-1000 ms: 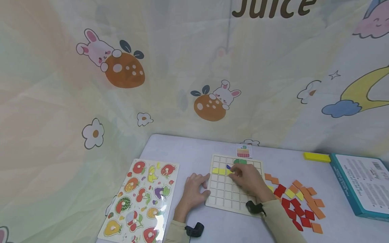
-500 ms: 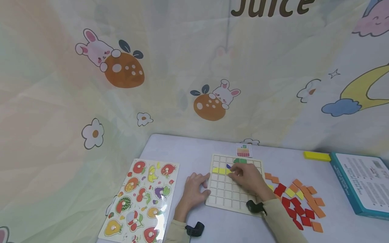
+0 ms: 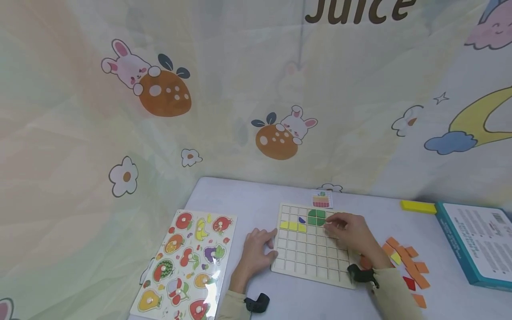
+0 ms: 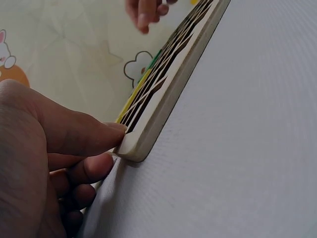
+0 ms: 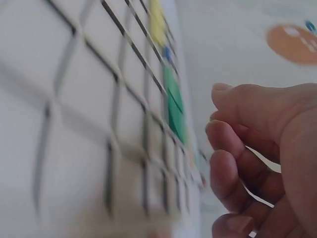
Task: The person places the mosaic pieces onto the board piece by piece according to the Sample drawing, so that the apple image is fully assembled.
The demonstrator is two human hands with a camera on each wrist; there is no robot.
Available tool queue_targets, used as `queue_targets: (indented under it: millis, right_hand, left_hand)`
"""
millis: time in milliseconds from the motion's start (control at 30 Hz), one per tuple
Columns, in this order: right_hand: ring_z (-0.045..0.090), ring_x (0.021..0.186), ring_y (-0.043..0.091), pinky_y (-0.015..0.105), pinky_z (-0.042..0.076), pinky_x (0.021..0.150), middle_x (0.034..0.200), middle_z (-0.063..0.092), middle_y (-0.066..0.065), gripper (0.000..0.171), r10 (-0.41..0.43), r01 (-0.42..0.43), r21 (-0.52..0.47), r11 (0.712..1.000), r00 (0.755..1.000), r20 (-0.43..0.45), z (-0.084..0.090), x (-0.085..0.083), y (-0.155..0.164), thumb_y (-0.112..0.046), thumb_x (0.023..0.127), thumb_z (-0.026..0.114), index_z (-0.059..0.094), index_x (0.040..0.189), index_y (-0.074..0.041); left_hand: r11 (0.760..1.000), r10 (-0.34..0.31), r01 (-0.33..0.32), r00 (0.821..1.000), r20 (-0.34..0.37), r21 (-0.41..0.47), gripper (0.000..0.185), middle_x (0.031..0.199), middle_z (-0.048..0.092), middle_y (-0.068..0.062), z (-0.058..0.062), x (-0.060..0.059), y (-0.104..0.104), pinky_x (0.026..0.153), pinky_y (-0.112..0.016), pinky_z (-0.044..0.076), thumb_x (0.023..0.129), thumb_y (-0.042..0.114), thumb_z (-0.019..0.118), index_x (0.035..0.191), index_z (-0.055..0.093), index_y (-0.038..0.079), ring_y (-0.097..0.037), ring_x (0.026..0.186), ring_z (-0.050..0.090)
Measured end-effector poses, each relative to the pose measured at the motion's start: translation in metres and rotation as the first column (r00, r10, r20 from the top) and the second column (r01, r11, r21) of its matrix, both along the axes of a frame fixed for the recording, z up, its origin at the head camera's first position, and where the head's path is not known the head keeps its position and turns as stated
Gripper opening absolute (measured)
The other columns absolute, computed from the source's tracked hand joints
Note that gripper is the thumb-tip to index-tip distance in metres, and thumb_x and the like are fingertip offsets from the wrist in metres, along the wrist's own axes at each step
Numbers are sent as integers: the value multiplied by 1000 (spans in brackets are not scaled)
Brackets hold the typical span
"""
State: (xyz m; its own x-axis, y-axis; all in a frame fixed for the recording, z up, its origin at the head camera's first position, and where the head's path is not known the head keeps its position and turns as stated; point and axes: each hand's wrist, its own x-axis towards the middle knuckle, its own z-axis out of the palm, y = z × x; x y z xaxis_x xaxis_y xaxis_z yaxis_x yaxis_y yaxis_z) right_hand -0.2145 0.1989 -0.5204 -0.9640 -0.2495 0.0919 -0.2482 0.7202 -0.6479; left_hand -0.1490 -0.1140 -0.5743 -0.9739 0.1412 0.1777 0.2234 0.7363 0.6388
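Observation:
A pale wooden grid board lies on the table. My left hand is at its left edge, fingers relaxed. In the left wrist view the thumb touches the board's top near a corner. My right hand hovers over the board's right side, fingers loosely bent. The right wrist view shows nothing held between its thumb and fingers. A row of yellow tiles, a small blue piece and rounded green pieces sit in the grid.
Orange tiles and a red tile lie right of the board, partly hidden by my right arm. A picture card stands behind the board. A fruit puzzle board lies left; a yellow block and teal box lie right.
My right hand has left the yellow row and moved right, uncovering the green pieces and the end of the row. It now covers some of the loose tiles. My left hand has stayed put.

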Motion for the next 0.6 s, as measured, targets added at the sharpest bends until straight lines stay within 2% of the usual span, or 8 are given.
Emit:
queue_targets:
  millis: [167, 367, 500, 600]
  right_hand:
    - [58, 83, 17, 24, 47, 63, 91, 72, -1, 26, -62, 57, 84, 995, 996, 59, 11, 10, 40, -26, 94, 81, 79, 112, -7]
    - [60, 85, 18, 25, 50, 66, 97, 74, 0, 40, -70, 35, 178, 983, 978, 195, 9, 25, 70, -32, 89, 85, 77, 117, -6]
    - [62, 87, 17, 26, 51, 72, 101, 76, 0, 41, -61, 17, 225, 974, 980, 190, 0, 34, 78, -35, 85, 89, 78, 116, -10]
    - [61, 87, 16, 26, 52, 72, 101, 75, -1, 40, -69, 27, 223, 974, 982, 179, -5, 38, 79, -36, 83, 90, 79, 114, -12]
  left_hand:
    - [1000, 0, 0, 1000, 1, -3, 63, 76, 50, 17, 1, 1, 0, 81, -28, 33, 79, 17, 82, 140, 70, 12, -3, 85, 40]
    - [1000, 7, -7, 1000, -16, -12, 63, 75, 50, 17, 1, 1, 1, 80, -28, 33, 78, 16, 81, 139, 71, 12, -3, 84, 40]
    - [1000, 4, -4, 1000, 3, -1, 64, 75, 50, 17, 1, 1, 2, 81, -28, 33, 78, 17, 82, 140, 70, 13, -4, 84, 40]
    - [1000, 5, -5, 1000, 17, -1, 64, 75, 49, 18, 1, 1, 2, 81, -28, 33, 78, 17, 81, 141, 70, 13, -4, 85, 40]
